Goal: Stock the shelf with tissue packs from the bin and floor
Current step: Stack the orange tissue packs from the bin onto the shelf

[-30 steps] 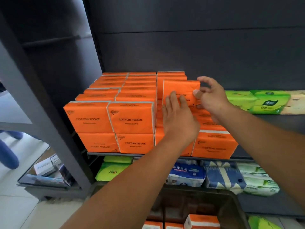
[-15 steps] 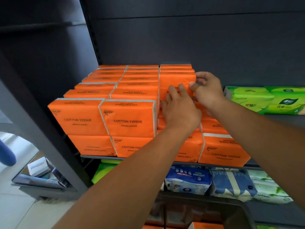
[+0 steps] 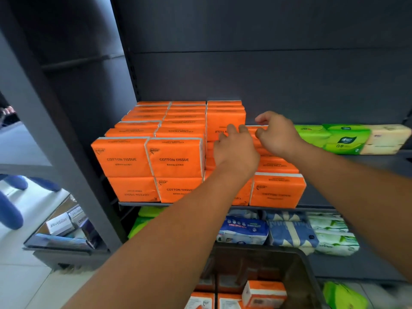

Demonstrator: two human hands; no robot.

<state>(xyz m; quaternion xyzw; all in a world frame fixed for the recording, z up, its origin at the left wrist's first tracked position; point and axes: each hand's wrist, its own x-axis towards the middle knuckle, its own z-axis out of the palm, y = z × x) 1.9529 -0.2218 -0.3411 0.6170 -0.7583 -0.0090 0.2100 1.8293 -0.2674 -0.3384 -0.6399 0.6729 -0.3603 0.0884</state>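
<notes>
The orange pack (image 3: 225, 121) now sits atop the shelf's (image 3: 200, 205) stack, with the left hand (image 3: 236, 150) pressing it flat-fingered. The right hand (image 3: 278, 136), just right of it, has let go and is loosely curled. One more pack looks stocked.

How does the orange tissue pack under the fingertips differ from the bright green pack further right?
The orange tissue pack has upside-down lettering; the green pack carries a dark logo. The orange one sits atop other orange packs, higher than the green one. The left hand touches the orange pack with its fingertips; nothing touches the green. Both stand on the same shelf.
</notes>
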